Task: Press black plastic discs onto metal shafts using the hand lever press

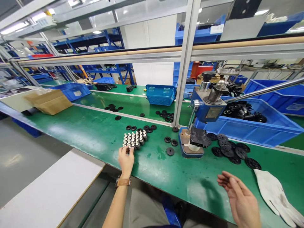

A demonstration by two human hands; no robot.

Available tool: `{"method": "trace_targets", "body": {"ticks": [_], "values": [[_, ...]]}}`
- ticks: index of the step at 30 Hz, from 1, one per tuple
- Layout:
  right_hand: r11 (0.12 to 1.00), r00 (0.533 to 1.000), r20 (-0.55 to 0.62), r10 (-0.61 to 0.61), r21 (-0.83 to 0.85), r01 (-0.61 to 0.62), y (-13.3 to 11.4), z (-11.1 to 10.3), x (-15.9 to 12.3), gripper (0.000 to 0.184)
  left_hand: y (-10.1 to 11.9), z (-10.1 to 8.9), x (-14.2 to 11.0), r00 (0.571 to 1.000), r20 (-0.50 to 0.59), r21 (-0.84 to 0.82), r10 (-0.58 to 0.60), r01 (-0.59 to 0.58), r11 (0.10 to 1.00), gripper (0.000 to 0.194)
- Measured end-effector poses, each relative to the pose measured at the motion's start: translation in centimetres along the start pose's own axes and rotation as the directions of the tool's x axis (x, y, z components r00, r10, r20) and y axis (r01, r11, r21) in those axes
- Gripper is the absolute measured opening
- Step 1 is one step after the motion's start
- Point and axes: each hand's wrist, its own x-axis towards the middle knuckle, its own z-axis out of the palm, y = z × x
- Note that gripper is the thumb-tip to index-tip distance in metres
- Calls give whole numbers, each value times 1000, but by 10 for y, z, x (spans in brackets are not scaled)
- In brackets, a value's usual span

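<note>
Parts with white tips (134, 138) stand upright in close rows left of the press (210, 109), probably so that fingers can reach each one easily. The left hand (126, 161) is at their near edge, fingers bent in narrowly; whether it grips one, I cannot tell. The right hand (244, 201) is loosely open and empty above the counter (154, 164), left of a glove (273, 190). Black discs (227, 150) lie overlapping right of the press, perhaps to keep them within reach.

Here's a factory workshop: green-topped workbench (95, 126), blue metal hand press (206, 106), blue plastic parts bins (251, 129) (well filled).
</note>
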Motion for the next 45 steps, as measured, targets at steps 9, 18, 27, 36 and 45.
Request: {"method": "trace_targets", "body": {"ticks": [9, 18, 27, 36, 45], "values": [[985, 988, -34, 149, -88, -152, 30, -13, -47, 56, -5, 1, -23, 996, 58, -105, 73, -67, 992, 10], [950, 981, 158, 116, -307, -63, 31, 21, -67, 55, -8, 2, -42, 985, -174, -334, -5, -54, 941, 21], [913, 870, 485, 94, -390, 119, 51, 50, -83, 52, 45, -2, -67, 994, -78, -539, -70, 17, 842, 22], [674, 707, 686, -170, -443, 591, 64, 82, -87, 63, 133, 0, -128, 541, 829, -412, -143, 763, 498, 36], [903, 824, 566, -22, -343, 259, 65, 73, -84, 52, 144, 11, -166, 591, 806, -375, -20, 538, 755, 47]]}}
